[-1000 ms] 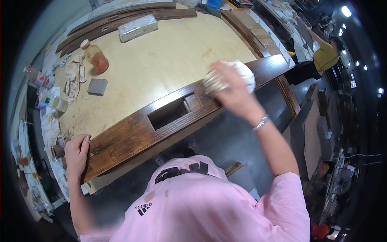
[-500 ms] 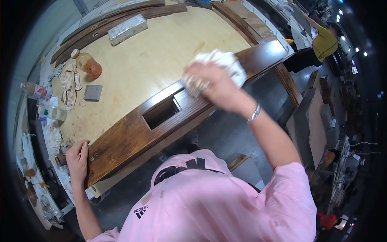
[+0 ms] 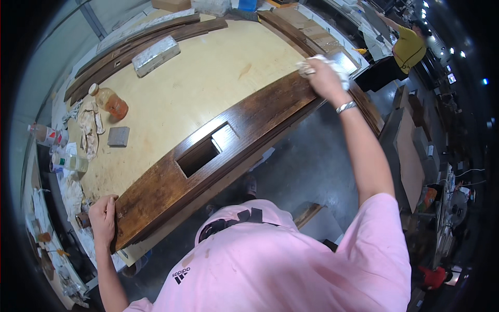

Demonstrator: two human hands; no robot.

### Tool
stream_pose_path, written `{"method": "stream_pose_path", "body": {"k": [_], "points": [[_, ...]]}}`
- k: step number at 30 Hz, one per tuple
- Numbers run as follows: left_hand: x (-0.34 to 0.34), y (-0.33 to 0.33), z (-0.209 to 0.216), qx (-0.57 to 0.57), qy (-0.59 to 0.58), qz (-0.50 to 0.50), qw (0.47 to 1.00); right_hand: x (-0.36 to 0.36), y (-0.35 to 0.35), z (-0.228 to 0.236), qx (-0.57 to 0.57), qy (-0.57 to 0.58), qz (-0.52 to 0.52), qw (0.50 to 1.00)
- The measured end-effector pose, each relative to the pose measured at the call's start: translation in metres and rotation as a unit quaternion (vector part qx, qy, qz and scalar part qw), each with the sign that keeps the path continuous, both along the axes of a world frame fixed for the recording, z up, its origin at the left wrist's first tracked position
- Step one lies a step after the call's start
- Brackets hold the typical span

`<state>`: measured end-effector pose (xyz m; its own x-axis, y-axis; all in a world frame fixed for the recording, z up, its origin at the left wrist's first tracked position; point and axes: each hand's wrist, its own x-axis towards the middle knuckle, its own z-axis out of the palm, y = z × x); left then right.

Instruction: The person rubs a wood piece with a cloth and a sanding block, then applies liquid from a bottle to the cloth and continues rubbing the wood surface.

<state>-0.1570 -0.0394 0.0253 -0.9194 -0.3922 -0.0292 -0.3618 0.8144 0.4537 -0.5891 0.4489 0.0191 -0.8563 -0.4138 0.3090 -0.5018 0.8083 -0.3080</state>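
Note:
A long dark-brown wooden board (image 3: 270, 105) with a rectangular cut-out lies across the near edge of the table. Its surface is glossy in places. At the board's left end my left hand (image 3: 103, 219) is closed round the edge, thumb on the near side of the corner. My right hand (image 3: 326, 80) presses a crumpled white cloth (image 3: 340, 74) onto the board close to its far right end. The cloth hides part of the wood there.
On the pale tabletop (image 3: 192, 78) are a grey block (image 3: 118, 136), a bottle of orange liquid (image 3: 110, 102), a wrapped silvery block (image 3: 155, 56) and stained rags (image 3: 90, 127). Dark wooden strips (image 3: 156, 39) lie along the back. A person in yellow (image 3: 409, 50) works at far right.
My right hand has slid the cloth rightward along the board, from just beyond the cut-out toward the right end. My left hand keeps its hold on the left end.

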Motion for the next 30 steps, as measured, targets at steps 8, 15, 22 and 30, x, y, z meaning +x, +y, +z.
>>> {"method": "stream_pose_path", "body": {"k": [8,15,22,30], "points": [[0.010,-0.015,-0.006,-0.028,-0.009,0.005,1.000,0.105,-0.095,-0.001,-0.123,-0.027,0.287,0.950],[-0.003,-0.009,-0.004,-0.023,0.003,-0.010,1.000,-0.039,0.079,0.011,0.013,-0.084,-0.125,0.988],[0.005,-0.009,-0.009,-0.040,0.020,0.003,0.999,0.117,-0.062,-0.004,-0.082,0.019,0.217,0.973],[0.001,-0.012,-0.014,-0.023,0.023,0.027,0.999,-0.002,0.091,-0.020,-0.016,0.161,-0.045,0.986]]}}
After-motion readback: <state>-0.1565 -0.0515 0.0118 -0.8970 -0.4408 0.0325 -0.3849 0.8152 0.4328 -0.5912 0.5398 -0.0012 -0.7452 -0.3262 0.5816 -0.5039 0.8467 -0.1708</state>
